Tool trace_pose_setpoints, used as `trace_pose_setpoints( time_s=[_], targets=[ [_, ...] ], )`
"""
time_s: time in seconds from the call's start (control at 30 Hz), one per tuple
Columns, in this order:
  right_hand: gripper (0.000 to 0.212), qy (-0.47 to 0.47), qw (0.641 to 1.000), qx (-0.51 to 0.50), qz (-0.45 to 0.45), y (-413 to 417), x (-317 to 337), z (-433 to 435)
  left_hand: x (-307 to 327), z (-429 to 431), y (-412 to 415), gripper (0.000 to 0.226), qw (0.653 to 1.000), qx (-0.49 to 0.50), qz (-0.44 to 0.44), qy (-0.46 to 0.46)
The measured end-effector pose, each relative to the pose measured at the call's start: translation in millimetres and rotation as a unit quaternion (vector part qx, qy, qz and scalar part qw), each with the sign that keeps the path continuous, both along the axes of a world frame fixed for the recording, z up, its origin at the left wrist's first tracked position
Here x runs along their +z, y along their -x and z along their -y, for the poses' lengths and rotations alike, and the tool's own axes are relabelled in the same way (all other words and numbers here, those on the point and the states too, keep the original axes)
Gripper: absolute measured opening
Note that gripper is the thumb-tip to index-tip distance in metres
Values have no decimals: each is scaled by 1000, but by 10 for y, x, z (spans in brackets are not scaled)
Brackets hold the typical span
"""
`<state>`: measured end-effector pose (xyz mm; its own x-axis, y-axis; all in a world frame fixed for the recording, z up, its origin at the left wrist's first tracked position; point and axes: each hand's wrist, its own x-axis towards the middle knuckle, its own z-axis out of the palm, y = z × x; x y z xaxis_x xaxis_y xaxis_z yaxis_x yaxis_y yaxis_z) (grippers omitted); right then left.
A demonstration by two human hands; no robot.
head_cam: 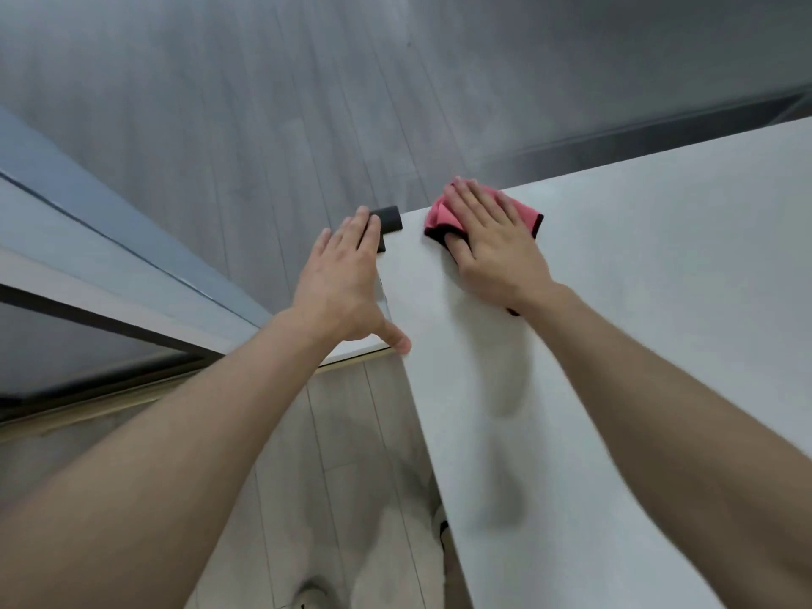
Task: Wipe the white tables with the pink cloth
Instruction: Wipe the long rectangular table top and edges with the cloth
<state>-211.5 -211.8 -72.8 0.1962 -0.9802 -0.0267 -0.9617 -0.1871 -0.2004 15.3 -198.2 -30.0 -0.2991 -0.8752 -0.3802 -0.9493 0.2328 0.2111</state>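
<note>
Head: black block [391, 218] beside pink cloth [438, 215]

Grey plank flooring [263, 103] filled the upper part of the view. A small black L-shaped piece [389, 217] showed near the middle. A pale, blurred shoe [309, 596] stood at the bottom edge.

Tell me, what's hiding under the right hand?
The pink cloth lies under the right hand, pressed on the white table. Pink folds and a dark edge stick out; the part beneath the palm is covered.
</note>
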Motion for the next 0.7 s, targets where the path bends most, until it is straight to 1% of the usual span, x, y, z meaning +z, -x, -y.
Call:
trace_pose_setpoints(
  time_s=[0.03, 0.07, 0.13, 0.17, 0.2, 0.33, 0.37, 0.5, 0.57, 0.63, 0.7],
  targets=[
    [64, -4, 999, -43, 15, -115, -21, -13, -1, 1, -6, 189, 1000, 3, -2, 2],
    [64, 2, 999, -34, 20, -209, -35, -136, 0, 4, -6, 189, 1000, 2, -3, 3],
    [65, 17, 999, 47, 10, -268, -86, -645, 9, -10, 7, 189, 1000, -5, -4, -4],
    [66, 14, 997, 74, 7, -212, -132, -886, 34, -16, 11, 189, 1000, -2, -2, -8],
    [67, 7, 997, 83, 2, -155, -135, -946, 50, -18, 18, 189, 1000, 0, 0, -14],
    [74, -40, 998, 26, 48, -370, -27, -216, 26, 3, 11, 189, 1000, 0, -9, -12],
    [74, -35, 998, 27, 50, -410, -42, -146, 20, 1, 2, 189, 1000, 2, -11, -10],
    [71, 1, 995, 93, 25, -237, -194, -645, 41, -9, 4, 188, 999, 5, -28, -19],
    [72, -4, 994, 103, 28, -241, -179, -495, 62, -7, 11, 187, 999, 7, -31, -21],
    [73, -13, 995, 90, 44, -329, -121, -231, 50, -1, 17, 187, 999, 7, -35, -20],
    [72, -3, 996, 82, 43, -310, -128, -296, 37, -9, 7, 187, 999, 10, -41, -23]
  ],
)
